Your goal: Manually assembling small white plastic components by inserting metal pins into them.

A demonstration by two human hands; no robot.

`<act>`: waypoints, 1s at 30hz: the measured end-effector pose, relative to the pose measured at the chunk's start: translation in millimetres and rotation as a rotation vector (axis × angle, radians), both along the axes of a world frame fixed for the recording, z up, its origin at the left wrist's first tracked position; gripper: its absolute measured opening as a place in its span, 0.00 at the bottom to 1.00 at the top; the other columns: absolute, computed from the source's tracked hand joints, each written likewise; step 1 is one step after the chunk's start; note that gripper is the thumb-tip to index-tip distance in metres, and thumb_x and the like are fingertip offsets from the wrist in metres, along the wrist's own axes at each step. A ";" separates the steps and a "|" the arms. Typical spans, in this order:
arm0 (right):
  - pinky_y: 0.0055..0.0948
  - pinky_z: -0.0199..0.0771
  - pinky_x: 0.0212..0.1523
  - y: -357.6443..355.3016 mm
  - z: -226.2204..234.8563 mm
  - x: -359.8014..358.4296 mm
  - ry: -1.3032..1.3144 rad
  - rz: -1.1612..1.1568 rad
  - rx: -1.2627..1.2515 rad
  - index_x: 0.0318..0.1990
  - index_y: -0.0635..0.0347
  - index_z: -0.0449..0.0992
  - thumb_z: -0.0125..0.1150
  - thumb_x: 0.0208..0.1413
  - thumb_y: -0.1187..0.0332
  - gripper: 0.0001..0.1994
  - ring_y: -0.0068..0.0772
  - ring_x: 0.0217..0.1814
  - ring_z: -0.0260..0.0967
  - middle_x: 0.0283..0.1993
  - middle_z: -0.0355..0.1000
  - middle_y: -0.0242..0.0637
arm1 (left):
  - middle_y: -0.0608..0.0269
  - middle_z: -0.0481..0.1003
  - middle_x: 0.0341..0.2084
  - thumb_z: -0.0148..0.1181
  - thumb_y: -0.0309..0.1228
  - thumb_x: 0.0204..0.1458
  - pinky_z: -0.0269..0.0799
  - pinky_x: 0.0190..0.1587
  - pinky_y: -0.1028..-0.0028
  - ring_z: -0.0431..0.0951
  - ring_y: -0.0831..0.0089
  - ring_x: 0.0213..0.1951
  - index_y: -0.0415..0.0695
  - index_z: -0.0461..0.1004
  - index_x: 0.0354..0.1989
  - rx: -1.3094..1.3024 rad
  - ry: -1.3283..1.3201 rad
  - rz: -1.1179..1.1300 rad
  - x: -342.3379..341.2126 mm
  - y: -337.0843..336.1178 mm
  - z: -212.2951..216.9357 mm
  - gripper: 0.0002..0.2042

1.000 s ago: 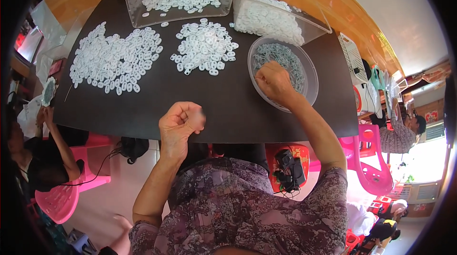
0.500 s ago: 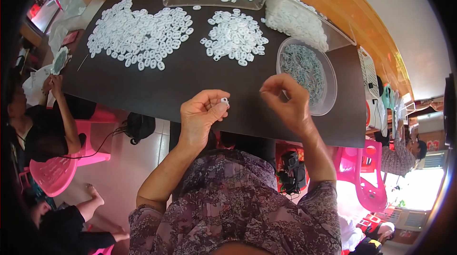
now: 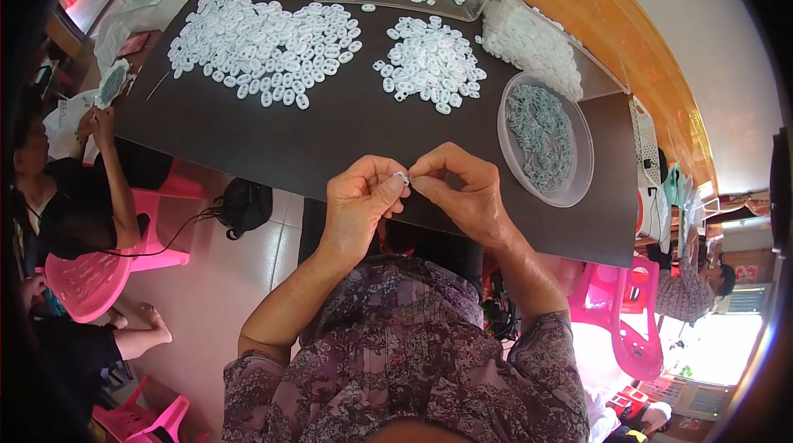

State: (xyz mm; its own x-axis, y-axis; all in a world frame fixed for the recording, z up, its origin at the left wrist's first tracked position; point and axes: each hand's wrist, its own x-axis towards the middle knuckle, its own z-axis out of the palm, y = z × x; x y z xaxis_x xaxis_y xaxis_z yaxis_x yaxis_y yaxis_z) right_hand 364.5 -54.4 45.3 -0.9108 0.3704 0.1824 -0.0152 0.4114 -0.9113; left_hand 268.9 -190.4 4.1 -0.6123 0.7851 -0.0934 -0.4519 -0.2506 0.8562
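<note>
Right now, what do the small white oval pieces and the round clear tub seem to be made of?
The small white oval pieces look like plastic, probably smooth and satin, judging by their even colour and repeated shape. The round clear tub is likely plastic too, glossy: its wall is see-through with a sheen.

The left piece pile [image 3: 256, 45] and right piece pile [image 3: 433, 64] are lying on the table [image 3: 281, 139]. A left bin [image 3: 462, 16] is standing behind them, a right bin [image 3: 614, 89] to its right. A tub [image 3: 586, 154] is sitting before the right bin, right of both piles.
</note>
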 end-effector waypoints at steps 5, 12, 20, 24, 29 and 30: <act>0.18 0.65 0.33 -2.0 1.7 -1.1 -0.073 -0.028 -0.029 0.34 0.64 0.75 0.61 0.48 0.78 0.05 0.15 0.33 0.64 0.31 0.71 0.28 | 0.67 0.73 0.25 0.57 0.29 0.54 0.64 0.28 0.85 0.69 0.84 0.25 0.38 0.72 0.36 0.008 0.068 0.011 0.5 -2.6 0.4 0.07; 0.19 0.66 0.34 -3.8 2.4 -2.9 -0.090 -0.022 -0.021 0.34 0.64 0.75 0.62 0.47 0.77 0.06 0.15 0.33 0.66 0.31 0.72 0.29 | 0.68 0.72 0.26 0.57 0.28 0.54 0.65 0.30 0.85 0.68 0.84 0.27 0.37 0.72 0.36 0.021 0.114 0.014 0.2 -5.1 -3.0 0.07; 0.18 0.66 0.35 -6.5 1.1 -4.8 -0.120 -0.012 -0.043 0.34 0.64 0.75 0.63 0.47 0.77 0.06 0.15 0.33 0.66 0.31 0.72 0.29 | 0.70 0.70 0.25 0.56 0.28 0.55 0.63 0.30 0.85 0.66 0.86 0.27 0.37 0.71 0.36 -0.129 0.352 0.081 2.8 -9.2 -6.1 0.07; 0.17 0.66 0.34 -10.9 -1.9 -7.2 -0.106 -0.029 -0.047 0.34 0.64 0.74 0.62 0.47 0.78 0.06 0.14 0.33 0.66 0.31 0.72 0.28 | 0.71 0.69 0.24 0.55 0.26 0.55 0.63 0.30 0.85 0.65 0.86 0.26 0.36 0.71 0.35 -0.141 0.464 0.156 6.7 -7.0 -7.2 0.06; 0.16 0.66 0.33 -16.9 -8.8 -9.1 -0.080 -0.074 -0.139 0.34 0.65 0.74 0.62 0.48 0.78 0.05 0.13 0.33 0.65 0.31 0.71 0.27 | 0.62 0.69 0.21 0.56 0.18 0.49 0.63 0.25 0.76 0.69 0.74 0.22 0.37 0.71 0.29 -0.171 0.631 0.287 5.9 -5.3 -5.8 0.02; 0.16 0.66 0.34 -18.1 -6.8 -9.3 -0.089 -0.083 -0.148 0.34 0.65 0.74 0.62 0.48 0.78 0.05 0.13 0.33 0.65 0.31 0.71 0.27 | 0.62 0.69 0.21 0.56 0.18 0.49 0.63 0.25 0.76 0.69 0.74 0.22 0.37 0.71 0.29 -0.171 0.631 0.289 5.5 -5.0 -5.5 0.02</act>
